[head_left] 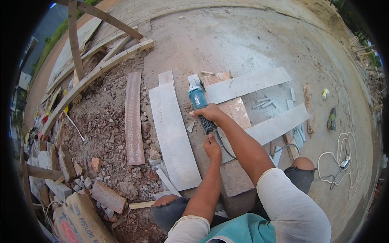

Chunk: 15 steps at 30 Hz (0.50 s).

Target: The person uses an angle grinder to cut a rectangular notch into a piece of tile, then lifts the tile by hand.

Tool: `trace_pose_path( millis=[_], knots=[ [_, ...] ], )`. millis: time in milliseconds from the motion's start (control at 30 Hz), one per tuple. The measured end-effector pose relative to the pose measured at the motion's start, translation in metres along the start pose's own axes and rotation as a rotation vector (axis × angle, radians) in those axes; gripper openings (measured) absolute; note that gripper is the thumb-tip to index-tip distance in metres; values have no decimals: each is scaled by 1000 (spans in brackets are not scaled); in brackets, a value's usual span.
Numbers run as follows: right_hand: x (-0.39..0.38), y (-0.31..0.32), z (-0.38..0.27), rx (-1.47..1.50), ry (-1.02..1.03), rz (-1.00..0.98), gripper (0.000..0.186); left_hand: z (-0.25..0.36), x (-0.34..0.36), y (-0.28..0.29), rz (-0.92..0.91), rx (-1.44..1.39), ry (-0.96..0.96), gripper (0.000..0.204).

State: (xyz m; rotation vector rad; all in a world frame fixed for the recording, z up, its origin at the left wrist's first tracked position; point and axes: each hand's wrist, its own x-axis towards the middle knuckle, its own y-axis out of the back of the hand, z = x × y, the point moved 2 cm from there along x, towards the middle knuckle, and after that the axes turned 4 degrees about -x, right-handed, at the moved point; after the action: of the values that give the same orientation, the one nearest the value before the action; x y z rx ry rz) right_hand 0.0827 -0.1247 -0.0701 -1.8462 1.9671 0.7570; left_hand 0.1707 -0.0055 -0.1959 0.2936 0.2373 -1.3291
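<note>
"Head view: what are the hands doing?"

"The right hand (214,113) is working in front, its fingers grasping the middle of a teal angle grinder (198,99). Closer to the body, the left hand (212,149) is curling its fingers around the tail end, where a dark cord (219,139) is running out."

"Which way is the grinder pointing?"

"Its metal head is sitting ahead of the right fingers, near the left end of a pale grey strip (251,86). I cannot tell whether they are touching."

"What is lying around the fingers?"

"Left of them, a wide pale slab (174,133) is lying lengthwise; farther left, a reddish plank (134,117) is resting beside rubble (109,137). Right of them, thin offcuts (265,102) are lying between the grey strip and a second pale strip (279,123)."

"And farther off?"

"Well to the right of the fingers, a green and dark tool (332,119) is resting on the concrete (316,141), with a white cable (320,162) looping nearby. Far to the left and ahead, wooden beams (101,69) are slanting; behind and left, a brown paper bag (83,220) is standing or lying, I cannot tell which."
</note>
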Motion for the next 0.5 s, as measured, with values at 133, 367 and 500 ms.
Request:
trace_pose_path(
  millis=[133,367,500],
  knots=[
    [1,-1,4,40,25,-19,47,1,-2,-3,40,-9,-41,44],
    [-4,1,3,5,5,-9,46,4,-3,-2,26,-28,-31,40],
    [-12,1,1,24,19,-32,48,6,-4,-1,52,-9,-26,37]
  ],
)
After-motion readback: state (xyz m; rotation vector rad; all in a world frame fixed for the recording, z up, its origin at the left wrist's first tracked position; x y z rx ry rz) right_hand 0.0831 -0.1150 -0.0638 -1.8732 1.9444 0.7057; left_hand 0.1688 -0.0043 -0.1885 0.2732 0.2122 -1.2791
